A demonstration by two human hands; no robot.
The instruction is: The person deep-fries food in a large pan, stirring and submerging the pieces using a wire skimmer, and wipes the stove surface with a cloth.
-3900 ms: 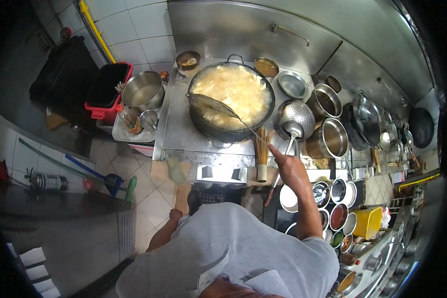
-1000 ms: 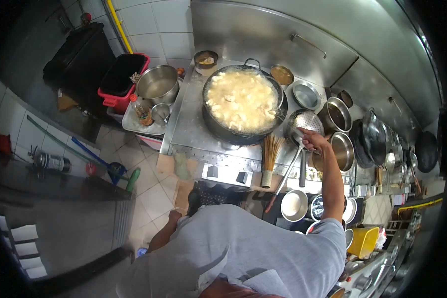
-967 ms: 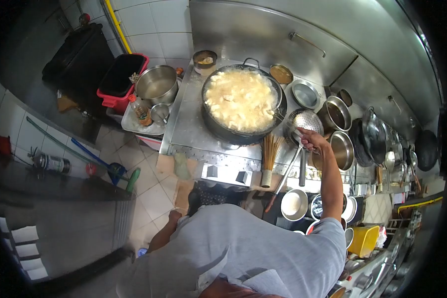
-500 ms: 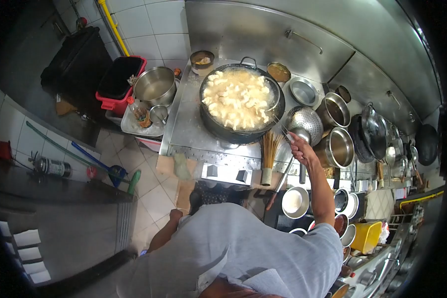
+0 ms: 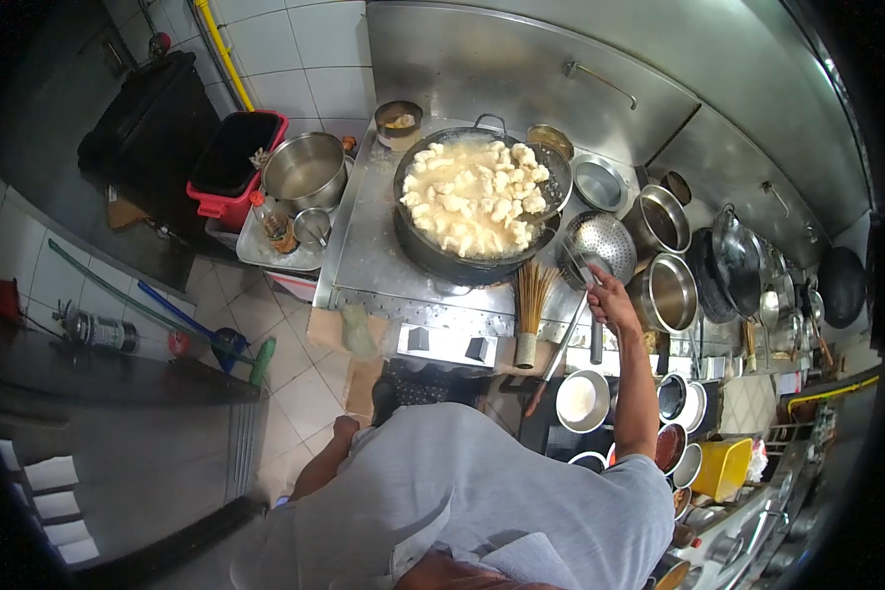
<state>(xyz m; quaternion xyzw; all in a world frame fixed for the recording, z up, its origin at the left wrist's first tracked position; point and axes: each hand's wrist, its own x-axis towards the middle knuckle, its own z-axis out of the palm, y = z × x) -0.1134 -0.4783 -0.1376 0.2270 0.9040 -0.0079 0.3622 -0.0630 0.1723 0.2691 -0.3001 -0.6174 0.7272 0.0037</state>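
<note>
My right hand (image 5: 612,299) is closed round the handle of a skimmer (image 5: 558,173), whose dark round head is at the right side of a big black wok (image 5: 413,248). Pale, lumpy pieces resembling cauliflower florets (image 5: 467,197) fill the wok in foamy liquid, some of them heaped against the skimmer head. Below that hand are a perforated ladle (image 5: 605,244) and another long handle. Down beside my body hangs my left hand (image 5: 345,427), away from the stove; its fingers are hidden. A bamboo brush (image 5: 531,305) lies upright in view at the stove's front edge.
Steel pots (image 5: 669,293) stand to the right of the wok, with hanging woks (image 5: 737,261) beyond. A white bowl (image 5: 582,401) is near my right forearm. Left of the stove, a steel pot (image 5: 305,172) and a sauce bottle (image 5: 273,224) share a tray.
My right hand has moved slightly right and down with the skimmer. The skimmer head has come up at the wok's right side, and pieces are now piled there. My left hand stays low.
</note>
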